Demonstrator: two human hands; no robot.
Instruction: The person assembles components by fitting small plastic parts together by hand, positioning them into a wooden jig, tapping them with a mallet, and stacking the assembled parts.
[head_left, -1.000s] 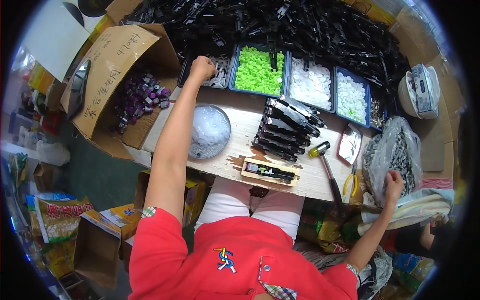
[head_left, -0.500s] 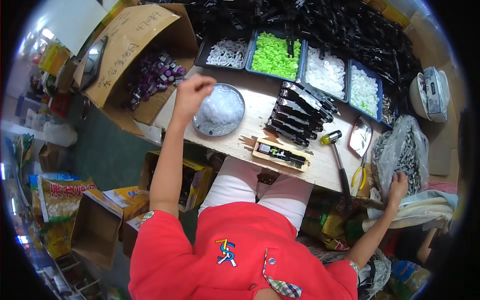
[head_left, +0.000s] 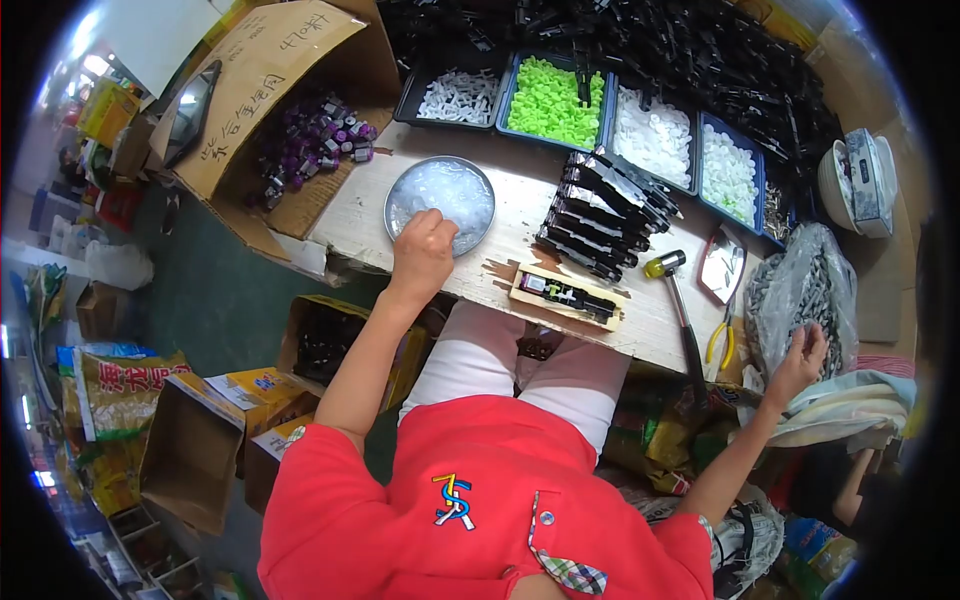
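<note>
My left hand (head_left: 424,253) is at the near rim of a round metal dish (head_left: 388,215). Its fingers are curled down and closed among clear, whitish small pieces (head_left: 445,190); what they pinch is hidden. At the right, my right hand (head_left: 800,365) is by the mouth of a clear plastic bag (head_left: 848,290) of small grey metal parts (head_left: 790,295). Its fingers are bent together, and anything between them is too small to make out. Between the hands, a wooden holder (head_left: 520,297) carries a black assembly (head_left: 570,296) with purple and green parts. Behind it stand several similar black assemblies (head_left: 600,215) in a row.
A hammer (head_left: 683,325), yellow-handled pliers (head_left: 721,342) and a mirror-like plate (head_left: 721,267) lie right of the holder. Bins of white pieces (head_left: 458,97) and green pieces (head_left: 553,103) line the back. A cardboard box (head_left: 235,110) with purple-and-silver parts (head_left: 318,140) stands left.
My left hand has come down and to the right, from above the dish's left side to its near rim. My right hand has shifted slightly, with its fingers turned more upward at the bag.
</note>
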